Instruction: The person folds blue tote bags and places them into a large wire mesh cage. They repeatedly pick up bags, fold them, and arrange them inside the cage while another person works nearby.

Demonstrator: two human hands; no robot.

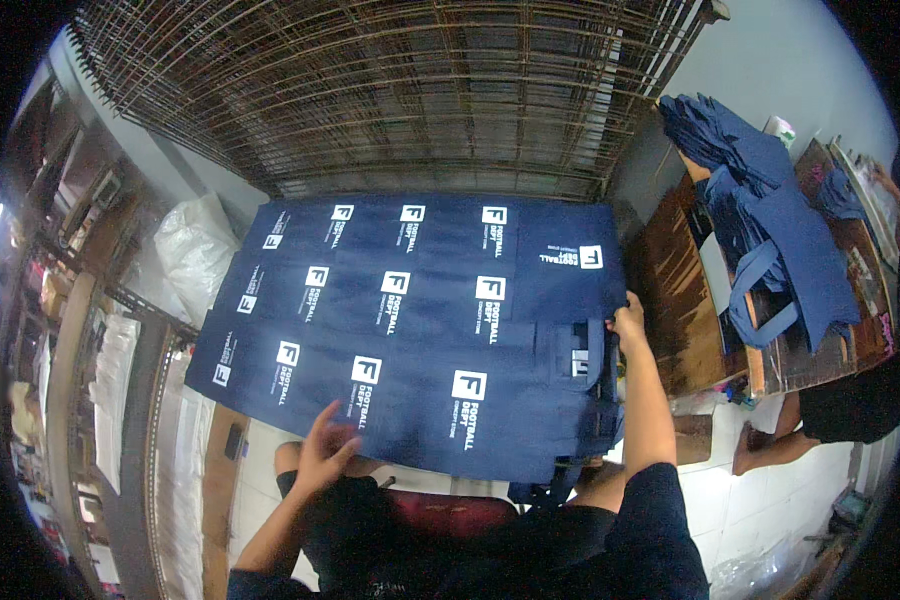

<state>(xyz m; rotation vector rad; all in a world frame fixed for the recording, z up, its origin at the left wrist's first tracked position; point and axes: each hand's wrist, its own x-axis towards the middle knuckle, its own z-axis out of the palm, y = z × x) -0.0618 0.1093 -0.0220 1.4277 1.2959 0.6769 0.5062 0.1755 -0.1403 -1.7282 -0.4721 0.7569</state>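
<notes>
Navy fabric bags (430, 340) with white printed marks lie flat in overlapping rows in front of me, covering the surface beneath. My left hand (328, 442) is over their near edge at left, fingers spread and holding nothing. At the right edge of the layout, my right hand (627, 322) has its fingers closed on a navy bag (587, 345), which shows a cut-out handle shape and a partly covered white mark. The exact part pinched is too small to make out.
Stacked wire racks (420, 100) rise behind the bags. More navy bags (780, 230) are heaped on a wooden table at right, where another person's leg (775, 445) shows. A translucent plastic sack (198, 245) and shelving (135, 440) stand at left.
</notes>
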